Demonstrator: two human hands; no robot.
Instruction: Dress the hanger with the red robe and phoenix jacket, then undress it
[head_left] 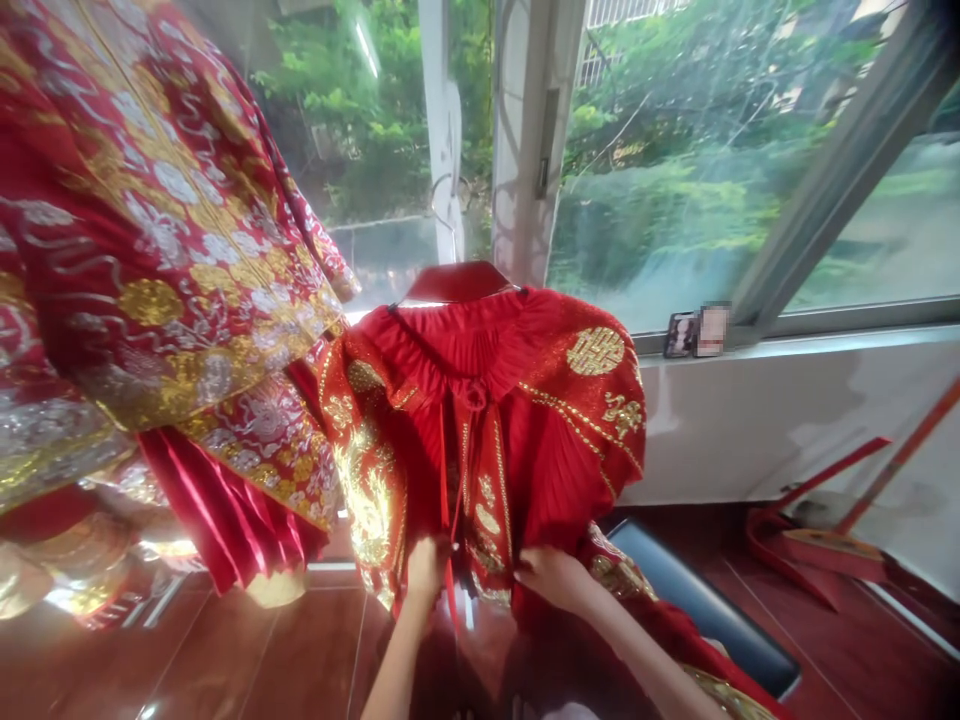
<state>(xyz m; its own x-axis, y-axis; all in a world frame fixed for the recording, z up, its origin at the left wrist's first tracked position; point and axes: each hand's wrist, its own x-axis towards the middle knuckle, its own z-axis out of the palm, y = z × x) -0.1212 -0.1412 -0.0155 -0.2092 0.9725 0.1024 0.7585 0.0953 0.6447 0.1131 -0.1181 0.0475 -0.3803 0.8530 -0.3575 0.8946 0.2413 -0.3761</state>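
A red jacket (615, 400) with gold embroidery hangs before me, draped over a red pleated garment (551, 460). The wire hook of its hanger (453, 232) rises above the brown-red collar band. Thin red ties (445, 470) hang down the middle from a knot. My left hand (427, 565) is closed on the jacket's lower front edge at the left, close to the ties. Pinched in the fingers of my right hand (553, 577) is the edge of the front panel opposite. The fabric partly hides the fingertips of both hands.
Left of me hangs a larger red outfit (225, 260) with gold and silver embroidery. Windows (675, 200) stand behind, with two small cards (696, 332) on the sill. A dark padded bench (705, 605) and a red dustpan (825, 550) are on the tiled floor at right.
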